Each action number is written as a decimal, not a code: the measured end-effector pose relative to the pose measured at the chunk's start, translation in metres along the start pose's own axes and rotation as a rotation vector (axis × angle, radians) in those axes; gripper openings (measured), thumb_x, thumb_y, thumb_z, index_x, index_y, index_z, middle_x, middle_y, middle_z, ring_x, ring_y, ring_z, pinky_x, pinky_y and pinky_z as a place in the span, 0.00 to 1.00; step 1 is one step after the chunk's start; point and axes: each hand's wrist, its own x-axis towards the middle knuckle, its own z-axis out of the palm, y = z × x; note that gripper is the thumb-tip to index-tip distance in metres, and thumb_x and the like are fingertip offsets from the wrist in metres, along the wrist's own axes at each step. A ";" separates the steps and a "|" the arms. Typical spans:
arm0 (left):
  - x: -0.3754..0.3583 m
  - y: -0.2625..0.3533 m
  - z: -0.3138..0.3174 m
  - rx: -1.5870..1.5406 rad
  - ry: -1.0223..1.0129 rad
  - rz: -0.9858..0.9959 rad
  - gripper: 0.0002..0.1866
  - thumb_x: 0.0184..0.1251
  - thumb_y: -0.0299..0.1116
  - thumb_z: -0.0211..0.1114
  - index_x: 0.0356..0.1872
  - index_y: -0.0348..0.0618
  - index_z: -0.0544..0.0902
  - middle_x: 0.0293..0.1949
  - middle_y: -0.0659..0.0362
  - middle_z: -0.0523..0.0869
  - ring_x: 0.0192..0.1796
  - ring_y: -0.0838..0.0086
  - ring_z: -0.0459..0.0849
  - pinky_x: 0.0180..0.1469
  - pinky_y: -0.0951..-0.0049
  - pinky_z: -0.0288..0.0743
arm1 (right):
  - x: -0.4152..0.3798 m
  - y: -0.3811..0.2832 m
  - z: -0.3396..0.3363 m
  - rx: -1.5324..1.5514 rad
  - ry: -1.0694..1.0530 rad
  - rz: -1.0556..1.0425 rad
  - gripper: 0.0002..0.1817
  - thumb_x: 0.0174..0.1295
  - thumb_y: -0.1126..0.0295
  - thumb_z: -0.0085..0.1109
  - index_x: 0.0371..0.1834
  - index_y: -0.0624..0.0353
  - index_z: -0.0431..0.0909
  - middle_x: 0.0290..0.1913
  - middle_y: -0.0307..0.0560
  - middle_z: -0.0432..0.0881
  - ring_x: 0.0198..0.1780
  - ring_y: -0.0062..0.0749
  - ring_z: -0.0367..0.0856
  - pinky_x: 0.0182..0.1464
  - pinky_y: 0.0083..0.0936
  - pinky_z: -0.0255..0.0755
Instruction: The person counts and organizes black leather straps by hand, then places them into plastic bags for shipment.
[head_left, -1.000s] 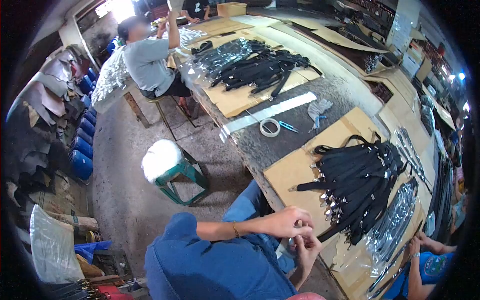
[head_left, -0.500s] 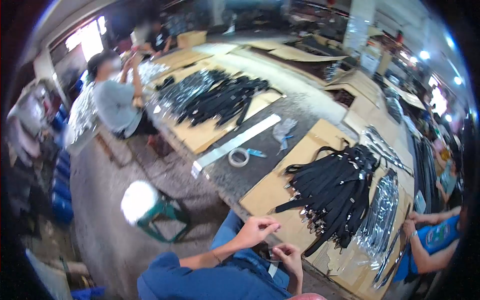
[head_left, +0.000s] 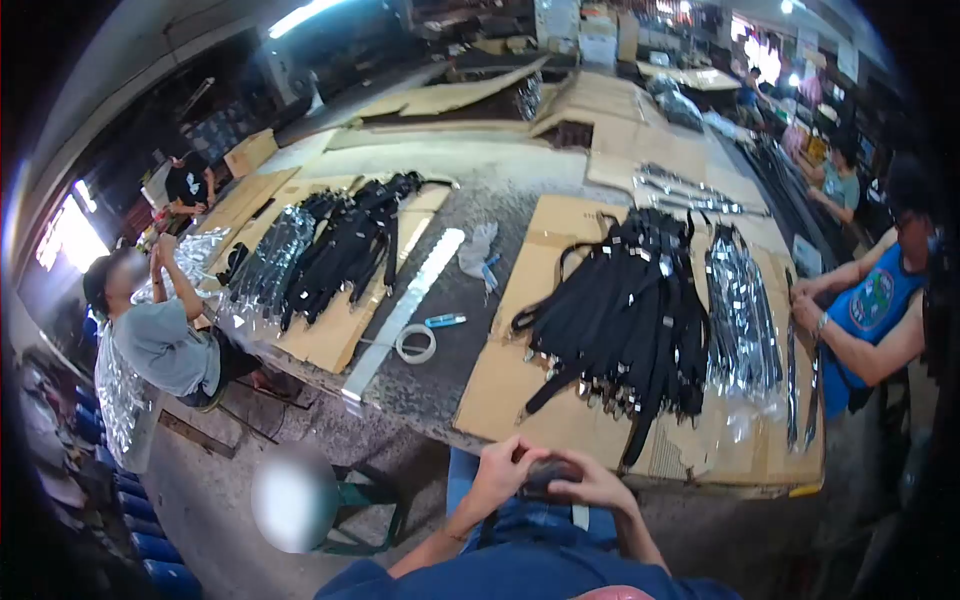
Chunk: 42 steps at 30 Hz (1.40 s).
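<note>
At the front edge of the table, close to my body, my left hand (head_left: pixel 497 476) is closed, its fingertips pinched at the near side of a dark rounded object (head_left: pixel 548 474). My right hand (head_left: pixel 600 487) curls over the other side of that object; its exact kind cannot be made out. Just beyond my hands a fanned pile of black straps (head_left: pixel 625 310) with metal clips lies on a cardboard sheet (head_left: pixel 493 400). To its right are straps in clear plastic bags (head_left: pixel 740 315).
A roll of tape (head_left: pixel 416 343), a blue cutter (head_left: pixel 446 320) and a long metal ruler (head_left: pixel 405 312) lie left of the cardboard. More black straps (head_left: pixel 350 245) are further left. A person (head_left: pixel 165 335) sits at left; another (head_left: pixel 880 300) handles straps at right. A green stool (head_left: pixel 365 510) stands below.
My view has swung to the right and up. My hands have come together around a dark object that did not show between them before.
</note>
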 end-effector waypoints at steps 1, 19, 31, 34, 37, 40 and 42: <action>0.002 -0.005 0.006 -0.015 0.030 0.083 0.14 0.55 0.35 0.73 0.25 0.35 0.79 0.18 0.54 0.79 0.20 0.78 0.75 0.24 0.74 0.69 | 0.004 -0.006 0.003 -0.260 0.052 -0.150 0.24 0.58 0.70 0.66 0.58 0.63 0.73 0.48 0.43 0.81 0.51 0.21 0.76 0.54 0.24 0.71; -0.008 -0.063 0.024 -0.678 0.077 -0.398 0.12 0.65 0.27 0.65 0.46 0.30 0.81 0.43 0.54 0.84 0.46 0.75 0.81 0.51 0.75 0.74 | 0.032 0.027 0.017 0.075 0.340 -0.090 0.11 0.63 0.72 0.60 0.45 0.68 0.79 0.39 0.44 0.84 0.41 0.24 0.81 0.46 0.23 0.76; 0.015 -0.078 0.003 -0.372 0.218 -0.356 0.08 0.57 0.28 0.71 0.33 0.32 0.87 0.29 0.60 0.87 0.31 0.83 0.80 0.37 0.82 0.74 | 0.136 0.057 -0.036 -0.491 0.851 -0.002 0.25 0.52 0.54 0.69 0.37 0.69 0.78 0.28 0.49 0.82 0.32 0.28 0.80 0.34 0.31 0.72; 0.015 -0.076 0.005 -0.333 0.150 -0.355 0.08 0.60 0.28 0.69 0.34 0.32 0.86 0.30 0.59 0.86 0.33 0.81 0.81 0.39 0.81 0.75 | 0.127 0.063 -0.038 -0.093 0.691 -0.091 0.18 0.58 0.63 0.66 0.42 0.67 0.78 0.35 0.43 0.81 0.40 0.23 0.78 0.44 0.22 0.71; 0.014 -0.088 0.017 -0.361 0.131 -0.339 0.10 0.62 0.31 0.68 0.37 0.33 0.85 0.30 0.60 0.86 0.31 0.83 0.80 0.36 0.82 0.73 | 0.113 0.064 -0.032 0.145 0.635 -0.228 0.15 0.61 0.73 0.62 0.49 0.66 0.75 0.44 0.41 0.79 0.45 0.23 0.77 0.52 0.20 0.69; 0.023 -0.093 0.029 -0.481 0.151 -0.357 0.10 0.63 0.32 0.67 0.37 0.33 0.85 0.28 0.62 0.84 0.29 0.84 0.78 0.33 0.82 0.71 | 0.100 0.065 -0.038 0.497 0.584 -0.196 0.17 0.59 0.76 0.62 0.51 0.65 0.72 0.42 0.44 0.79 0.42 0.25 0.78 0.46 0.26 0.74; 0.030 -0.092 0.035 -0.555 0.151 -0.383 0.10 0.64 0.32 0.67 0.37 0.33 0.85 0.27 0.63 0.83 0.28 0.84 0.76 0.32 0.83 0.70 | 0.092 0.060 -0.039 0.552 0.551 -0.190 0.19 0.58 0.76 0.63 0.52 0.65 0.70 0.41 0.45 0.79 0.40 0.25 0.78 0.43 0.26 0.74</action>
